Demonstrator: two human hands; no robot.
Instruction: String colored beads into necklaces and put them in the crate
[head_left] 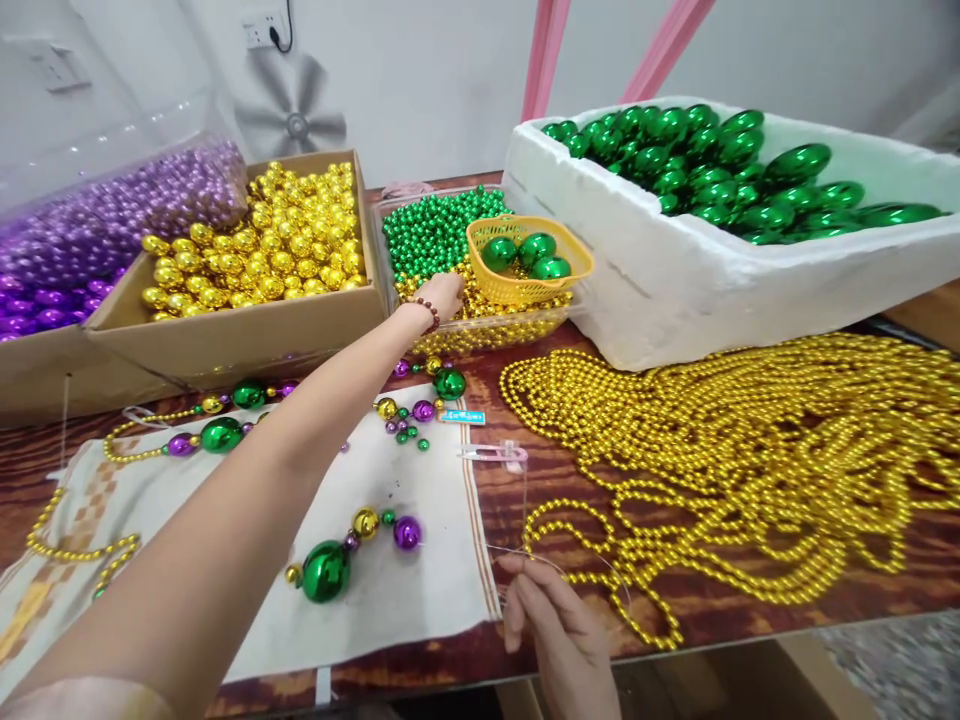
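Note:
My left hand (448, 294), with a beaded bracelet at the wrist, reaches into a clear plastic tub (480, 332) of small green beads (442, 230) and small gold beads (480, 300). Its fingers are curled down; whatever they hold is hidden. Near the table's front edge, my right hand (559, 625) pinches a thin clear thread (517, 549) between thumb and forefinger. Left of it, on a white cloth (442, 600), lies a short row of strung beads: a big green bead (326, 571), a gold bead (366, 522), a purple bead (407, 533) and smaller ones.
A yellow basket (531, 289) with large green beads sits on the tub. Cardboard boxes of gold beads (262, 240) and purple beads (90, 230) stand left; a white foam box (630, 290) of green beads stands right. Gold bead strands (720, 430) and pink thread snips (495, 454) lie on the table.

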